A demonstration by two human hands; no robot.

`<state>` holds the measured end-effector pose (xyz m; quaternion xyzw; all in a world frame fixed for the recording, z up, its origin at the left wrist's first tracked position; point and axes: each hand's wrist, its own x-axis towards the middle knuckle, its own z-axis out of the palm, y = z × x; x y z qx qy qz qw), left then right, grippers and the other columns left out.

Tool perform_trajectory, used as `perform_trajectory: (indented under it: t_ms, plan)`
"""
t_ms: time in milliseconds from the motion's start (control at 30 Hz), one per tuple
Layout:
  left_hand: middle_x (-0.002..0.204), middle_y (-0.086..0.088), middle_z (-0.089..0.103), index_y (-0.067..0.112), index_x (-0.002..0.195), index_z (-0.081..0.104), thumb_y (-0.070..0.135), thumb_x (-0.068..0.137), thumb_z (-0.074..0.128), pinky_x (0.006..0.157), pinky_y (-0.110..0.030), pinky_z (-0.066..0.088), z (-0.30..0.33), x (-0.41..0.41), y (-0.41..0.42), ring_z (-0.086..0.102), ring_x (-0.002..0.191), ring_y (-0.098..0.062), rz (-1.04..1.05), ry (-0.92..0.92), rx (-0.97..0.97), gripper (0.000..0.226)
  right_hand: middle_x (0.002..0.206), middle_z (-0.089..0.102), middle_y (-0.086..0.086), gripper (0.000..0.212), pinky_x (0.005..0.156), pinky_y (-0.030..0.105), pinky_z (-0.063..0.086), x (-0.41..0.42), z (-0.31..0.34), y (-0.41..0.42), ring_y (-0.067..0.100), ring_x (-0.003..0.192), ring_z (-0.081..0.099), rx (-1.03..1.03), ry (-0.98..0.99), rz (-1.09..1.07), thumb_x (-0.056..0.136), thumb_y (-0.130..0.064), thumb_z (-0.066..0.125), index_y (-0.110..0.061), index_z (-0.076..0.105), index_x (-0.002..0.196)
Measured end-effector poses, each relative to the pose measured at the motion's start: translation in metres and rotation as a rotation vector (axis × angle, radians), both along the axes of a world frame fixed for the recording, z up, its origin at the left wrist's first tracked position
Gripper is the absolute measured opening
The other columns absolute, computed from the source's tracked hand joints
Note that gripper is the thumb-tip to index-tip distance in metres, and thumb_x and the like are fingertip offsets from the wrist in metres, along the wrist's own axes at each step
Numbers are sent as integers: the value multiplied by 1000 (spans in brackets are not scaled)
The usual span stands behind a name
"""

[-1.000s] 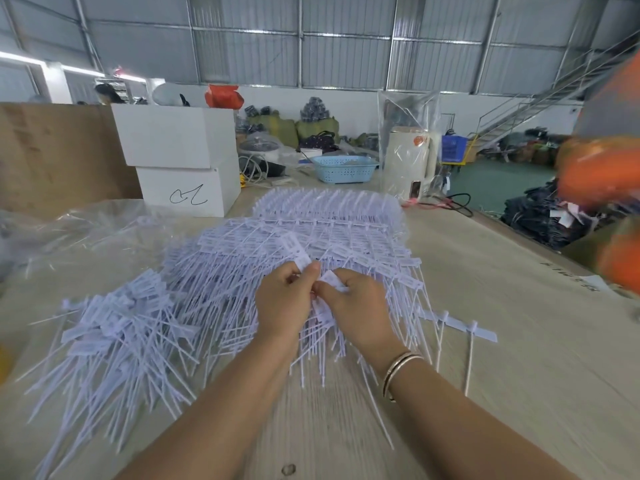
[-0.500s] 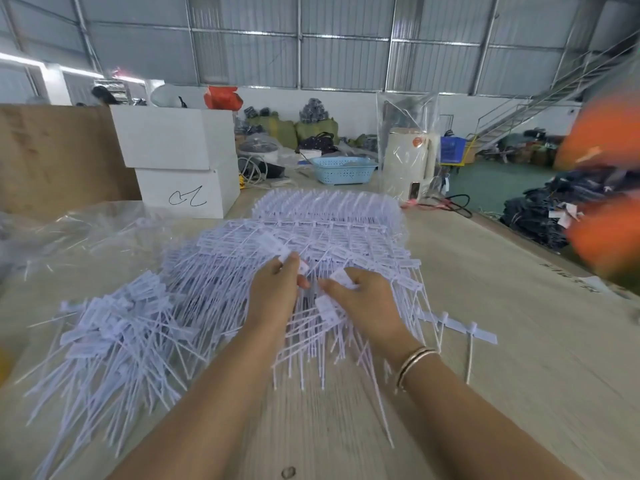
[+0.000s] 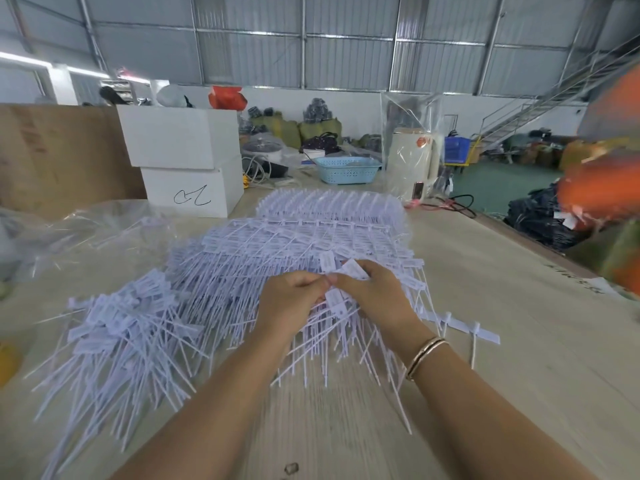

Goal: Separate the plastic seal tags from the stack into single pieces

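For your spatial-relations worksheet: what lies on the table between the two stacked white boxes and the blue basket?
In the head view, between the white boxes and blue basket: a lidded cooker pot and white cables.

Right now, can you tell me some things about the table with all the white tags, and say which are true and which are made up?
1. Both hands, left hand and right hand, pinch tags on the big stack. True.
2. The loose pile of tags lies right of the hands. False: it lies to their left.
3. A bracelet is on the right wrist. True.
4. The blue basket sits on the stacked white boxes. False: it sits on the table, right of them.
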<state>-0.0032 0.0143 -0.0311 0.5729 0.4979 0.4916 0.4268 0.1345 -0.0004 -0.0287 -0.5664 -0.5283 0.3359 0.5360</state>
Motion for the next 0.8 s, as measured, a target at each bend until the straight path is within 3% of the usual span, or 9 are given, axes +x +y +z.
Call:
perform_trajectory:
  t_ms: [67,167,300,367,433,533,633,700,800]
  plan:
    - [70,7,71,16,83,71,25,79,76,51,-8,45,0,2,-1,65,60,2,30,-12,5,11,61,49,4,42,45,19,32,0,-3,1,12,48,41,-72,69,37,75,-35,77,3,67,89]
    - [71,5,72,19,79,70,24,81,72,61,-20,50,2,0,-1,69,72,-10,49,9,22,6,55,48,3,28,41,19,32,0,-4,0,14,45,40,-158,109,67,72,-37,79,-9,72,73]
    - [60,-1,66,18,68,68,35,89,55,56,-33,48,8,-9,-3,63,61,-22,160,332,246,30,63,47,12,27,45,23,33,3,-1,2,22,54,43,-91,138,71,77,-28,76,-6,62,71]
    - [53,5,56,21,63,60,39,90,51,49,-28,38,11,-14,-2,54,51,-16,285,435,417,33,60,41,12,30,44,23,32,3,1,2,21,50,39,-54,122,76,78,-27,75,-11,52,67]
    - [63,12,56,27,76,61,38,92,51,55,-26,39,13,-16,1,53,58,-10,278,452,513,22,56,37,10,35,47,26,32,1,1,2,21,50,36,-57,64,114,79,-26,74,-14,46,63]
    - [75,13,58,28,102,59,41,94,51,64,-26,41,10,-11,8,55,68,-5,51,418,390,17,58,39,9,28,52,27,31,-6,2,1,21,54,37,-54,-1,176,80,-23,73,-14,51,64]
    - [72,-4,63,21,93,57,41,92,55,57,-28,39,5,-7,10,57,63,-13,-23,326,261,20,51,43,2,34,46,19,30,-7,-1,1,15,49,39,-41,-34,187,80,-19,74,-19,55,52]
    - [77,-11,67,11,89,60,38,90,59,64,-36,46,6,-9,12,64,70,-22,0,266,232,26,40,41,-11,47,42,15,27,-7,-3,2,6,39,35,-23,-44,172,80,-16,74,-26,56,39]
    - [70,-5,67,8,80,59,35,90,61,64,-33,46,8,-10,11,64,63,-16,0,135,164,29,55,49,5,18,52,21,30,-13,-1,1,13,51,40,53,-51,180,79,-18,75,-5,70,67]
